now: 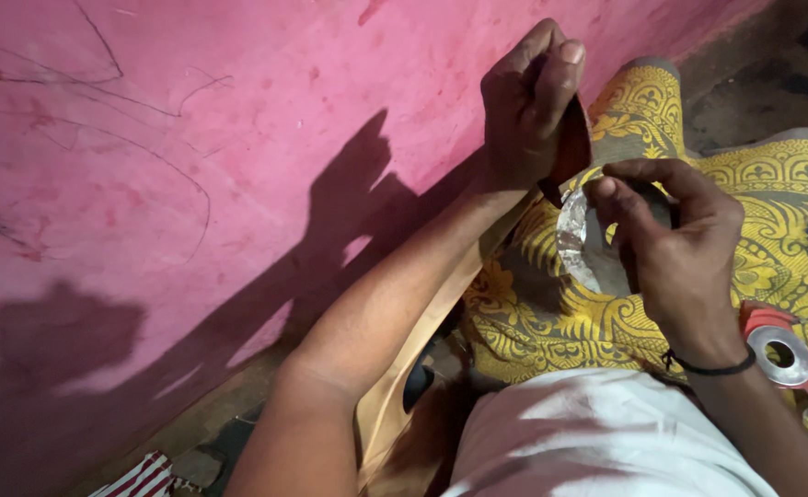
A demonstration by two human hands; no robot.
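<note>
While the left hand (528, 101) was raised at upper centre of the frame, fingers curled shut w/ thumb pressed down on a dark, thin strip (571, 138), the right hand (675, 244) sat just below and right of it, thumb and forefinger pinched on the edge of a crumpled silvery foil piece (574, 239). Foil lay centre-right, betw. the two hands, over yellow patterned cloth (772, 221) covering the lap. Strip's lower end appeared to meet the foil's top edge; exact contact couldn't be made out.

Judged step: mid-way thru joining or wrapping strip and foil, both grips closed, nothing released. Next move prob. called for a firm pinch from the right hand while the left drew the strip along the foil rim, w/o tearing thin foil.

A roll of tape (781, 354), red w/ shiny core, rested at right edge by the right wrist. Pink wall (192, 184) filled the left side.
</note>
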